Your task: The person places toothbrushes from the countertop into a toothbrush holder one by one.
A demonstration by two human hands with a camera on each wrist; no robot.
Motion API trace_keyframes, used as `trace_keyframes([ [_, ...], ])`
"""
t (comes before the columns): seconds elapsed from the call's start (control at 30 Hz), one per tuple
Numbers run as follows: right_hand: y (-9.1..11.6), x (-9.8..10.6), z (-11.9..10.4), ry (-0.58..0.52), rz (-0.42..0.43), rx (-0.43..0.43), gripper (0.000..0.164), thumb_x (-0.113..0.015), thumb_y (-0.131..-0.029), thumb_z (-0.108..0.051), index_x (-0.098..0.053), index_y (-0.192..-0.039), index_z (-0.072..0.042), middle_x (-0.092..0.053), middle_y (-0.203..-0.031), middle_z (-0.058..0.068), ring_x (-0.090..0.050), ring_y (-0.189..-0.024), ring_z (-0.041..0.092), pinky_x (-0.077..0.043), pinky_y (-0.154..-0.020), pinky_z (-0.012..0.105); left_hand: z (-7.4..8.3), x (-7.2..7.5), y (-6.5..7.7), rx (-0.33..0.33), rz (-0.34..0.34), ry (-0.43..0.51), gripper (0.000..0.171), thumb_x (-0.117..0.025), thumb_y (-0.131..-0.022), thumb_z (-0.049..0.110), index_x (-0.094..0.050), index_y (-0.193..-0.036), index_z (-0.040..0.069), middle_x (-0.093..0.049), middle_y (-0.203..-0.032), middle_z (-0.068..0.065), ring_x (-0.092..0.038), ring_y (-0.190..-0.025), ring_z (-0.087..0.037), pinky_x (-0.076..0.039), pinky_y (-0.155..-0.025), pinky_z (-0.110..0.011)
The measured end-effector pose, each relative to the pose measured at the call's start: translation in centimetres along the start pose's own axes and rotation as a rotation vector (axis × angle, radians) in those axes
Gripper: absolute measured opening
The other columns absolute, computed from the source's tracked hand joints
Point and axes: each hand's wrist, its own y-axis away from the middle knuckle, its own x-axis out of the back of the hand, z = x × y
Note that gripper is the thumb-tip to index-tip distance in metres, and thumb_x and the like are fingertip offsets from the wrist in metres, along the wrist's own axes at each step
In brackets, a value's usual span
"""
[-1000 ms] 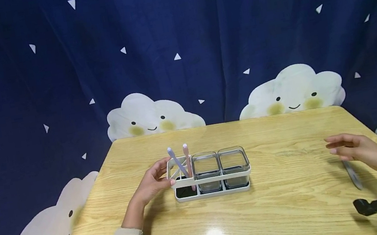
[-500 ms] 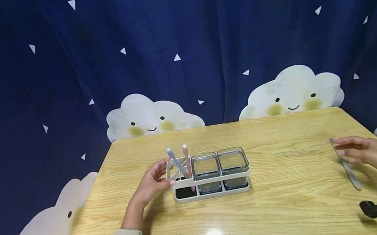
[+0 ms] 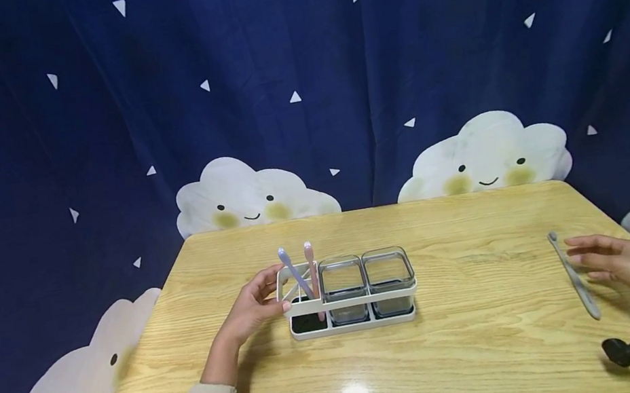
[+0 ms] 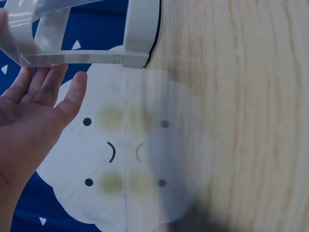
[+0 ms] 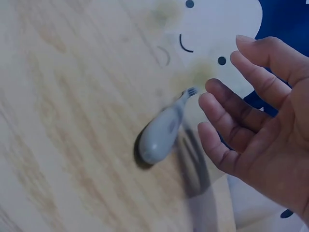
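A white toothbrush holder [image 3: 368, 298] stands on the table, with a blue toothbrush [image 3: 295, 272] and a pink toothbrush [image 3: 311, 266] leaning in its left section. My left hand [image 3: 255, 305] grips the holder's left end, thumb at the front and fingers behind. The left wrist view shows several fingers of that hand [image 4: 34, 116] at the holder's frame [image 4: 87, 58]. Over on the right lies a grey toothbrush [image 3: 575, 279], its head pointing away. Just right of it hovers my right hand [image 3: 629, 263], holding nothing; its fingers look loosely bent in the right wrist view.
Two clear square cups [image 3: 343, 281] sit in the holder's middle and right sections. The wooden table [image 3: 487, 348] has its far edge against a dark blue curtain [image 3: 265, 39] printed with clouds and triangles.
My right hand has moved slightly right, off the grey toothbrush it partly covered, so the whole brush shows. The left hand and the holder have kept their place.
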Motion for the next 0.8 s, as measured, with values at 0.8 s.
trace_keyframes([
  [0.8, -1.1, 0.5, 2.2, -0.009, 0.099, -0.138, 0.027, -0.062, -0.088, -0.004, -0.067, -0.102, -0.027, -0.063, -0.092, -0.006, -0.065, -0.081, 0.013, -0.052, -0.069, 0.025, 0.1, 0.0, 0.0, -0.007, 0.001, -0.007, 0.072, -0.072, -0.076, -0.004, -0.036, -0.139, -0.003, -0.043, -0.131, -0.028, -0.041, -0.119, -0.044, -0.045, -0.087, -0.032],
])
